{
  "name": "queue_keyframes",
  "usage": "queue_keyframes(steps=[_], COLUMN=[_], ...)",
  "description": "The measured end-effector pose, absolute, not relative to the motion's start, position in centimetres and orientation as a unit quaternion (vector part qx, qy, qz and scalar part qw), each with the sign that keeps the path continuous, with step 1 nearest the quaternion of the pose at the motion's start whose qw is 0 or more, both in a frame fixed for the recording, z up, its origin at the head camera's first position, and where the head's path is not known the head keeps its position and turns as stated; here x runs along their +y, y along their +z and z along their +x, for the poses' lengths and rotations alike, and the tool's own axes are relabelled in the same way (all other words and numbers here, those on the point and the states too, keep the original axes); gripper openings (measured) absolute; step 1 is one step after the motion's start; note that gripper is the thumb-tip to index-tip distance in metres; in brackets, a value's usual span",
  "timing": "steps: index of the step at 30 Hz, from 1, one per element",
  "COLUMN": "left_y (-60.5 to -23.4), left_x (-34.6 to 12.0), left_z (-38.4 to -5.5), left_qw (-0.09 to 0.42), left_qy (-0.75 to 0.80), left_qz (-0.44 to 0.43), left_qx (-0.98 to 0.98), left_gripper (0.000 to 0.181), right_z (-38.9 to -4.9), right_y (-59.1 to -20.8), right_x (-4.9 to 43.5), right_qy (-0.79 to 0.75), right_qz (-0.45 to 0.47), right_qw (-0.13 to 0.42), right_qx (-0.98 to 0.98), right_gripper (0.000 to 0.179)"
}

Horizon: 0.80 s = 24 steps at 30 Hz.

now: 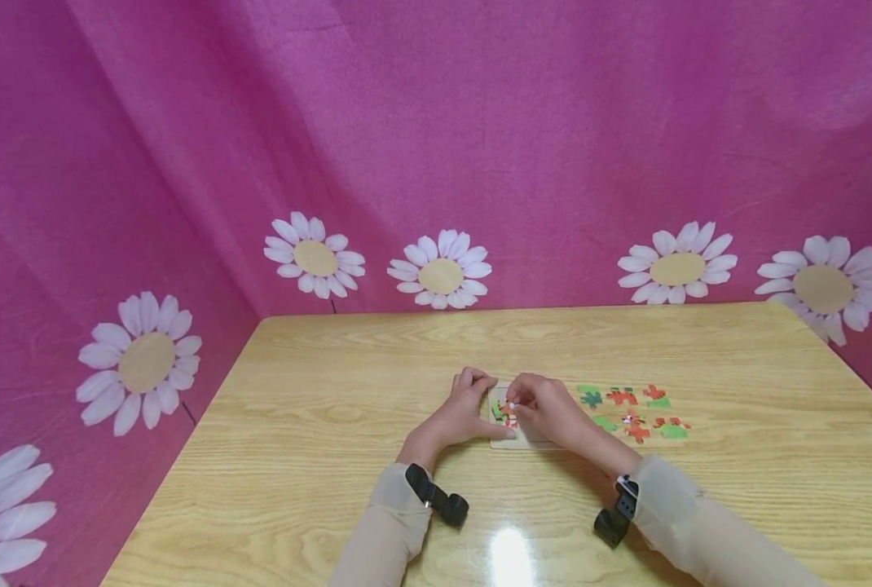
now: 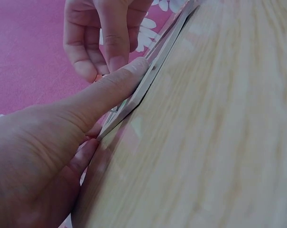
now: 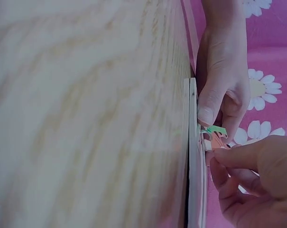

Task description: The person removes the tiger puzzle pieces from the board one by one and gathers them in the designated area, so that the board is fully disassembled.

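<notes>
A shallow, light-coloured puzzle tray (image 1: pixel 535 445) lies on the table. My left hand (image 1: pixel 461 414) spans its left end, the thumb (image 2: pixel 134 71) pressing on the near rim and the fingers at the far side. Over the tray's left part, my right hand (image 1: pixel 553 412) pinches an orange-and-green jigsaw piece (image 3: pixel 218 137) between thumb and forefinger. That piece stands tilted up from the tray in the right wrist view. Colourful pieces show inside the tray between the hands, partly hidden by fingers.
Several loose jigsaw pieces (image 1: pixel 622 396) in red, green and white lie in two rows right of the tray, some partly behind the right hand and forearm. The wooden table (image 1: pixel 333 391) ends at a pink curtain (image 1: pixel 524 147) with daisies.
</notes>
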<state>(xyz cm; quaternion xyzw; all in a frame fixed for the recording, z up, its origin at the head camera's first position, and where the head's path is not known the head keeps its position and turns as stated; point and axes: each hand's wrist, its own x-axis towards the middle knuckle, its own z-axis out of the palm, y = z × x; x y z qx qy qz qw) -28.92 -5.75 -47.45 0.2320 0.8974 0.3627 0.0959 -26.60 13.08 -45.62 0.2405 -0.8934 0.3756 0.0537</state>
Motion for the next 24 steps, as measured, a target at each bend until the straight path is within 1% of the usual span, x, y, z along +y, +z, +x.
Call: queue_keyframes(steps=[10, 14, 18, 24], left_y=[-47.5, -47.6, -47.6, -47.6], left_x=[-5.8, -5.7, -5.7, -5.8], left_z=[-28.9, -29.0, -29.1, -29.1], left_qw=[0.096, 0.088, 0.085, 0.091], left_qy=[0.361, 0.355, 0.350, 0.354], left_qz=[0.232, 0.238, 0.242, 0.242], left_qx=[0.898, 0.900, 0.901, 0.899], left_gripper=[0.088, 0.087, 0.086, 0.086], right_z=[-26.3, -26.1, -25.8, -25.3], right_y=[-45.8, -45.6, -45.5, -45.3], right_x=[13.6, 13.9, 14.3, 14.7], right_qy=[0.406, 0.408, 0.406, 0.409], right_qz=[0.208, 0.196, 0.197, 0.193], right_qw=[0.039, 0.033, 0.037, 0.039], right_qx=[-0.889, -0.891, -0.892, -0.891], right_gripper=[0.015, 0.012, 0.010, 0.012])
